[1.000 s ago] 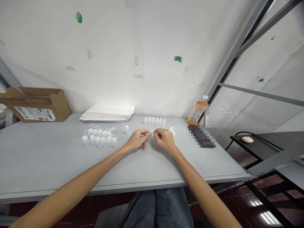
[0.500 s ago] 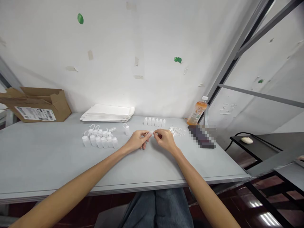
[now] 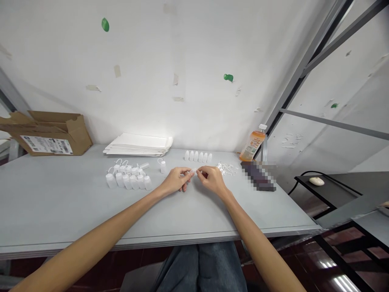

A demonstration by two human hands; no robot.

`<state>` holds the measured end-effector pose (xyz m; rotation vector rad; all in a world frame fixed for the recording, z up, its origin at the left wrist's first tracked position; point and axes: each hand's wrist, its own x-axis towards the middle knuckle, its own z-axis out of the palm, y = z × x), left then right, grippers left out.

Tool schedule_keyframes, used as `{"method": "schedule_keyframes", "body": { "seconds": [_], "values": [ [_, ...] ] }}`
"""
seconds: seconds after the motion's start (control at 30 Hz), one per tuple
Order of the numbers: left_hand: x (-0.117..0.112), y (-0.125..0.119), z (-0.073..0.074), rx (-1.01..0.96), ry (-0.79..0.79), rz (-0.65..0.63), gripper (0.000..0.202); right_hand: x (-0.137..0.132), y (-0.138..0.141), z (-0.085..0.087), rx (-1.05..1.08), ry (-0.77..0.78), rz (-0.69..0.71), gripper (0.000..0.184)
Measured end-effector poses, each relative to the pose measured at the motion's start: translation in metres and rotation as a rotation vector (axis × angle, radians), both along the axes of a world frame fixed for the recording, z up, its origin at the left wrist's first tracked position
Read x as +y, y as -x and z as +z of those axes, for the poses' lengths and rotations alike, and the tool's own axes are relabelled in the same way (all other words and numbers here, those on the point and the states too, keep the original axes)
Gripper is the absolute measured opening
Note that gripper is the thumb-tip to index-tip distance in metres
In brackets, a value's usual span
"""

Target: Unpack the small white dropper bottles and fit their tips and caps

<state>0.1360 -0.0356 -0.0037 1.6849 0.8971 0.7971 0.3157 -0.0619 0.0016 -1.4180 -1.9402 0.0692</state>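
Observation:
My left hand [image 3: 175, 181] and my right hand [image 3: 212, 180] meet above the grey table [image 3: 60, 202], fingertips nearly touching. The left fingers pinch a small white plastic piece [image 3: 191, 172], probably a little bottle. The right fingers hold a thin white part [image 3: 199, 172] against its tip, partly hidden by the fingers. Nearest the left hand stands a single white plastic bottle [image 3: 163, 167] with a loop cap. Close to the right hand lies a heap of small white plastic parts [image 3: 226, 169].
Left of the hands stands a cluster of white bottles with loop caps [image 3: 127, 178]. Several white capless bottles [image 3: 197, 156] line the back. Also there: a paper stack [image 3: 138, 145], a cardboard box [image 3: 50, 140], an orange drink bottle [image 3: 252, 142], and a pixelated dark object [image 3: 258, 176].
Both hands stay together at about the same spot, still holding the small white pieces. The whole scene shifts slightly in the picture as my head moves.

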Motion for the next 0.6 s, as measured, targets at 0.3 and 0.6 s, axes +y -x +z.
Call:
{"method": "schedule_keyframes", "body": {
  "seconds": [0.3, 0.6],
  "values": [
    [-0.0004, 0.0001, 0.0001, 0.022, 0.003, 0.011, 0.051, -0.0003, -0.0009, 0.0007, -0.001, 0.021, -0.004, 0.027],
    [-0.0010, 0.0003, 0.0018, 0.002, 0.001, -0.007, 0.047, 0.0000, -0.0005, 0.0010, 0.070, -0.012, 0.019, 0.023]
  ]
}}
